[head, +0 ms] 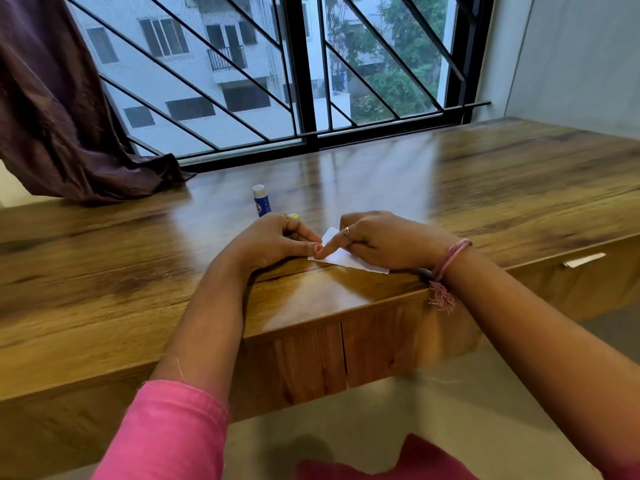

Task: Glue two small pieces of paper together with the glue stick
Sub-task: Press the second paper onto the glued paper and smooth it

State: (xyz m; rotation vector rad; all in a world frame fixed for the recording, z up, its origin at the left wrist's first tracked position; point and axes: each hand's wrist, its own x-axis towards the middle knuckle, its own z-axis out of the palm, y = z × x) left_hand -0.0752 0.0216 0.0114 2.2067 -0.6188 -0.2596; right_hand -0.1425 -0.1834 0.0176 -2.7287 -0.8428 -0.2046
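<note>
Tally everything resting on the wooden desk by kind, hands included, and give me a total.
Glue stick: 1
Paper, white, under the fingers (separate pieces cannot be told apart): 1 patch
Hands: 2, left hand and right hand
Curtain, its end lying on the desk: 1
Total: 5

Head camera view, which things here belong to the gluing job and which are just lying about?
Part of the job:
- white paper, flat near the desk edge
- right hand, index finger pressing on the paper
- left hand, fingertips at the paper's left edge
- glue stick, standing upright behind the left hand

Just there:
- curtain, draped at the left
- wooden desk
- window grille
</note>
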